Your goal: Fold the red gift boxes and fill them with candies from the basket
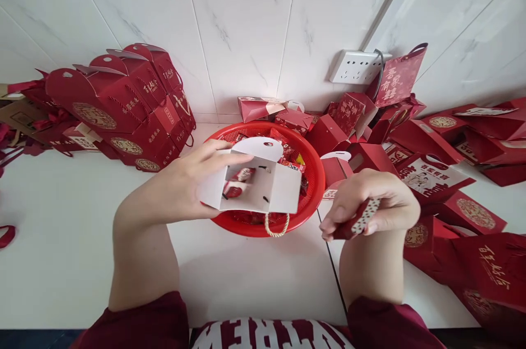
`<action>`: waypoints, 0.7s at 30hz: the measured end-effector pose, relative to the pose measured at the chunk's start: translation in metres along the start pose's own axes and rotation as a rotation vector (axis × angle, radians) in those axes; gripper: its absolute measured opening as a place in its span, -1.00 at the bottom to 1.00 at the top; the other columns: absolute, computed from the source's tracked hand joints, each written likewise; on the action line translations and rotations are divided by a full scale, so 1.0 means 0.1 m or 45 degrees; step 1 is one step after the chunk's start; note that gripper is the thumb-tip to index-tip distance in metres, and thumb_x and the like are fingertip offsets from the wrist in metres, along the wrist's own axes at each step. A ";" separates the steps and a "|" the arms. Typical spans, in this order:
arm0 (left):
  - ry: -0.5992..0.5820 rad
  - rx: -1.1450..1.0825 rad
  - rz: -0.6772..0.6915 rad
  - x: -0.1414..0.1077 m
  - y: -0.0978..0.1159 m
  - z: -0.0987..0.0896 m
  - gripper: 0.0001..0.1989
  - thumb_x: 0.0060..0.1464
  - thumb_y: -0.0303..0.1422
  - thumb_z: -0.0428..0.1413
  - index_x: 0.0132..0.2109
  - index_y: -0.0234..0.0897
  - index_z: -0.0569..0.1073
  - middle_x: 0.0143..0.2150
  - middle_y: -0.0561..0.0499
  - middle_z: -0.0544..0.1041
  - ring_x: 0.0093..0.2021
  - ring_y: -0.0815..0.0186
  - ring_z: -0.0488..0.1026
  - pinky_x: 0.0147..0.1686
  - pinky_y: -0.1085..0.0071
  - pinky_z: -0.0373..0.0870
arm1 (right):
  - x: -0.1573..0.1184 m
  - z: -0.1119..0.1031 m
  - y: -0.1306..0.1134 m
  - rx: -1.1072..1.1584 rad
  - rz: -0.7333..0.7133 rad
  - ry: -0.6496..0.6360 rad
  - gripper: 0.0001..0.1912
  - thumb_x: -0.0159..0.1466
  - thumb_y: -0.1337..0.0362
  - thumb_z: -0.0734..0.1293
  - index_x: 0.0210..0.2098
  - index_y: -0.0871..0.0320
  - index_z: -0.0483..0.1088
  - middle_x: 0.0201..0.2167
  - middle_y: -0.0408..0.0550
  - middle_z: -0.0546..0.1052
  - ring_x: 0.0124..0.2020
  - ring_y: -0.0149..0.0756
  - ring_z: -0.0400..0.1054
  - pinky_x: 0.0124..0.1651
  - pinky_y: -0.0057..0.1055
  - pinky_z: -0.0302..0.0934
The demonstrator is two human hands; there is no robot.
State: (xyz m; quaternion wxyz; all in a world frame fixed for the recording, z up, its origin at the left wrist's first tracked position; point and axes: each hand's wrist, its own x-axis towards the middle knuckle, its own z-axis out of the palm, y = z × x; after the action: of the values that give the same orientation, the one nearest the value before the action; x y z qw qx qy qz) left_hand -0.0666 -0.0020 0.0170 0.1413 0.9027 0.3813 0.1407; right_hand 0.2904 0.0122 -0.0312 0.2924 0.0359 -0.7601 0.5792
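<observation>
My left hand (pixel 184 182) is closed on the side of a candy box (pixel 283 187), which is held above a red plastic basket (pixel 316 173). Its flaps stand open, showing a white inside, and a gold rope handle (pixel 277 227) hangs from the near side. Inside the box lie a few red-and-white wrapped pieces (pixel 238 182). To the right of the basket, my right hand (pixel 378 201) grips a small dark red packet (pixel 355 223) with a white, dark-dotted edge. Wrapped sweets (pixel 290 143) fill the basket, partly hidden by the box.
Stacked red gift boxes (pixel 123 102) stand at the left by the tiled wall (pixel 242 26). Many loose red boxes (pixel 444 179) spread over the right side of the white table (pixel 246 278). A power strip (pixel 355 67) is on the wall. A red ribbon loop (pixel 7 235) lies far left.
</observation>
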 end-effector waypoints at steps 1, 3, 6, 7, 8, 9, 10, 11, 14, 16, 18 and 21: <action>-0.007 0.014 0.015 -0.01 0.03 0.00 -0.19 0.02 -0.29 0.34 0.39 0.11 0.27 0.40 -0.03 0.24 0.41 -0.07 0.21 0.27 0.21 0.37 | -0.02 0.00 -0.02 -0.018 -0.006 0.044 -0.58 0.35 0.29 0.39 0.20 0.09 0.48 -0.02 0.11 0.66 -0.10 -0.15 0.62 -0.07 -0.32 0.51; -0.037 0.001 0.072 -0.01 0.05 0.00 -0.16 0.00 -0.30 0.35 0.40 0.12 0.25 0.39 -0.02 0.26 0.43 -0.05 0.18 0.27 0.21 0.37 | -0.03 0.02 -0.05 -0.061 -0.002 0.148 -0.58 0.35 0.33 0.38 0.19 0.06 0.49 -0.01 0.10 0.66 -0.06 -0.11 0.62 -0.03 -0.27 0.52; -0.096 -0.085 0.117 0.04 -0.03 0.02 -0.11 0.01 -0.23 0.36 0.43 0.11 0.19 0.39 -0.01 0.29 0.47 -0.05 0.09 0.34 0.17 0.28 | -0.02 0.07 -0.06 -0.150 0.061 0.309 -0.60 0.36 0.34 0.38 0.17 -0.04 0.51 0.02 0.01 0.65 -0.03 -0.11 0.61 -0.03 -0.23 0.54; -0.123 -0.123 0.123 0.06 -0.08 0.03 -0.10 0.01 -0.19 0.37 0.44 0.11 0.17 0.41 -0.01 0.28 0.47 -0.05 0.08 0.37 0.15 0.24 | -0.01 0.09 -0.06 -0.158 0.057 0.357 -0.61 0.36 0.34 0.39 0.15 -0.05 0.51 0.03 -0.01 0.65 -0.04 -0.12 0.61 -0.03 -0.22 0.54; -0.157 -0.158 0.115 0.09 -0.12 0.05 -0.08 0.02 -0.15 0.37 0.45 0.11 0.15 0.42 -0.01 0.26 0.47 -0.05 0.09 0.38 0.14 0.22 | 0.00 0.11 -0.06 -0.163 0.051 0.399 -0.62 0.36 0.36 0.39 0.14 -0.04 0.50 0.03 -0.01 0.65 -0.04 -0.13 0.61 -0.03 -0.22 0.54; -0.191 -0.182 0.087 0.12 -0.16 0.06 -0.06 0.01 -0.10 0.37 0.46 0.10 0.13 0.44 -0.02 0.24 0.47 -0.06 0.10 0.38 0.13 0.21 | 0.01 0.14 -0.07 -0.172 0.037 0.432 -0.63 0.36 0.37 0.38 0.14 -0.02 0.49 0.03 0.00 0.65 -0.03 -0.14 0.61 -0.02 -0.22 0.54; -0.224 -0.188 0.041 0.15 -0.19 0.08 -0.04 0.01 -0.05 0.36 0.47 0.10 0.12 0.46 -0.02 0.22 0.46 -0.06 0.12 0.38 0.11 0.21 | 0.04 0.16 -0.08 -0.195 0.014 0.443 -0.63 0.37 0.38 0.38 0.15 0.00 0.48 0.04 0.01 0.64 0.00 -0.14 0.60 0.00 -0.21 0.52; -0.257 -0.176 -0.016 0.18 -0.21 0.10 -0.03 0.01 0.00 0.35 0.48 0.09 0.11 0.47 -0.03 0.19 0.46 -0.07 0.12 0.38 0.10 0.21 | 0.07 0.19 -0.09 -0.240 -0.022 0.427 -0.63 0.38 0.38 0.36 0.16 0.03 0.47 0.05 0.03 0.64 0.03 -0.13 0.58 0.03 -0.19 0.50; -0.345 -0.140 -0.123 0.23 -0.22 0.15 -0.01 0.02 0.05 0.32 0.49 0.05 0.09 0.49 -0.05 0.16 0.47 -0.09 0.10 0.38 0.08 0.19 | 0.23 0.31 -0.16 -0.533 -0.149 0.296 -0.68 0.41 0.36 0.33 0.14 0.11 0.49 0.05 0.10 0.60 0.09 -0.14 0.51 0.11 -0.19 0.43; -0.385 -0.169 -0.110 0.25 -0.22 0.17 -0.02 0.01 0.01 0.34 0.49 0.07 0.10 0.47 -0.03 0.19 0.46 -0.07 0.13 0.36 0.12 0.22 | 0.38 0.39 -0.19 -0.837 -0.119 0.274 -0.73 0.41 0.39 0.31 0.07 0.14 0.52 -0.03 0.09 0.58 0.02 -0.21 0.49 0.06 -0.27 0.41; -0.406 -0.210 -0.080 0.26 -0.23 0.18 -0.03 0.00 -0.03 0.35 0.48 0.10 0.11 0.45 0.00 0.24 0.43 -0.05 0.19 0.32 0.16 0.28 | 0.55 0.46 -0.16 -1.178 0.030 0.260 -0.76 0.43 0.40 0.29 0.00 0.15 0.55 -0.13 0.05 0.55 -0.09 -0.27 0.46 -0.03 -0.32 0.38; -0.415 -0.234 -0.055 0.26 -0.25 0.17 -0.02 -0.02 0.01 0.35 0.47 0.09 0.12 0.40 -0.02 0.30 0.38 -0.04 0.26 0.26 0.20 0.33 | 0.79 0.53 -0.02 -1.572 0.382 0.038 -0.74 0.44 0.45 0.23 -0.14 0.17 0.57 -0.21 0.03 0.55 -0.27 -0.30 0.42 -0.22 -0.36 0.28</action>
State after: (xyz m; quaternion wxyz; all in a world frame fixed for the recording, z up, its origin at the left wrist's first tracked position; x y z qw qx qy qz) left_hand -0.0594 0.0313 -0.0041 0.2860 0.8885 0.3581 0.0239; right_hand 0.2043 -0.0133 0.0006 0.1855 -0.2541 -0.9467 0.0695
